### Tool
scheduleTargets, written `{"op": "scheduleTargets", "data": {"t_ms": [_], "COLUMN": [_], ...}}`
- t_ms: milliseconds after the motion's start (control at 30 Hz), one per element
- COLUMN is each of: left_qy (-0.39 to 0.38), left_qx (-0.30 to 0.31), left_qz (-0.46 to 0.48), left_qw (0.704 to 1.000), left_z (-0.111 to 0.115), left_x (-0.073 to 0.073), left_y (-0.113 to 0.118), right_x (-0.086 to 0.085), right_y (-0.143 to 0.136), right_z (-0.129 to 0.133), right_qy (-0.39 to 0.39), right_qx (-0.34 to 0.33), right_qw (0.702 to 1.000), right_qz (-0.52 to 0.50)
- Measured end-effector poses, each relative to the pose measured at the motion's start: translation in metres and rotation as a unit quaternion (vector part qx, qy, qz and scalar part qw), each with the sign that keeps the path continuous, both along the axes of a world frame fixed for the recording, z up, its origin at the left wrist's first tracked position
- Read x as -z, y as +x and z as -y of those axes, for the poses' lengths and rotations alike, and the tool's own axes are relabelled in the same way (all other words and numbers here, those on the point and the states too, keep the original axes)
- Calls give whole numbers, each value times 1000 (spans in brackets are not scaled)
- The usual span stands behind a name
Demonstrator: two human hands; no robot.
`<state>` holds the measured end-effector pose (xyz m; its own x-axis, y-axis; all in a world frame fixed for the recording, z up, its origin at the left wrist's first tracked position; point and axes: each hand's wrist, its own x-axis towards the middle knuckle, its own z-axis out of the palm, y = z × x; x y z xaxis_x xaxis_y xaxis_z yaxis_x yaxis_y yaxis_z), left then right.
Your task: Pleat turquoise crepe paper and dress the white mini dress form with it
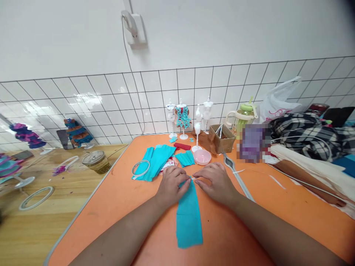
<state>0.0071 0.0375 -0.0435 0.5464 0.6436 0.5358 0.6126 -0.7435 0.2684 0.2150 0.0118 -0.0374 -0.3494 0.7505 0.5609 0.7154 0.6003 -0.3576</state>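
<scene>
1. In the head view, a blue strip (190, 221) is lying flat on the orange bench (111, 221). Its long part is pointing toward the near edge, which is not showing.
2. The left hand (172, 183) is reaching in from the left and seems to be pinching the strip's far end with thumb and finger, maybe so it is not sliding.
3. The right hand (215, 183) is coming in from the other side. Its fingertips are curling just beside that same end, but I cannot tell if they are gripping anything.
4. So the far end is sitting between the hands, and the rest is lying in front of them, between the two arms, perhaps to give both hands room.
5. Blue sheets (159, 159) are resting toward the far left corner, with a tape ring (149, 168) lying on top, likely so both are easy to reach.
6. A pink bowl (202, 163) is sitting past the hands. White stands (207, 111) are standing by the far edge, probably to be out of the way.
</scene>
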Motion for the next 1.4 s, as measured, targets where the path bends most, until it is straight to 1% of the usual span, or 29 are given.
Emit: {"op": "scheduleTargets", "data": {"t_ms": [133,200,367,433,533,700,800,867,933,967,1033,1133,1200,1233,1267,1333,1400], "left_qy": [12,10,-28,-34,-27,-20,-46,-90,-168,-214,-304,-405,-439,-442,-439,-411,-364], "left_qx": [15,7,-76,-86,-67,-42,-32,-27,-6,8,38,62,76,81,83,81,55], "left_qz": [-21,-26,-8,-8,-34,-52,-24,38,134,184,264,328,342,343,339,322,305], "left_qw": [1000,1000,997,996,997,998,998,995,977,959,915,851,828,825,828,849,878], "left_z": [5,7,9,11,16,23,23,22,21,21,21,23,25,26,27,26,21], "left_x": [-1,-1,-3,-5,-10,-13,-11,-8,-6,-6,-5,-6,-6,-6,-6,-5,-2], "left_y": [3,5,8,8,10,13,14,16,18,19,22,24,26,26,27,27,25], "right_x": [2,2,0,1,2,4,5,8,12,14,16,16,14,13,12,10,7], "right_y": [-4,-3,-3,-4,-6,-11,-14,-15,-17,-17,-17,-14,-11,-11,-11,-13,-17], "right_z": [0,-1,-1,0,1,6,8,8,8,8,7,6,6,6,7,11,15], "right_qy": [-19,-20,-14,-19,-23,-21,-10,15,56,80,123,170,189,194,194,181,166], "right_qx": [18,25,41,36,19,18,4,-7,-18,-24,-35,-49,-61,-66,-68,-61,-61], "right_qw": [1000,999,999,999,998,997,996,995,993,992,987,980,976,974,974,979,984], "right_qz": [-3,-3,7,25,57,76,86,96,101,99,94,88,93,95,93,71,37]}}
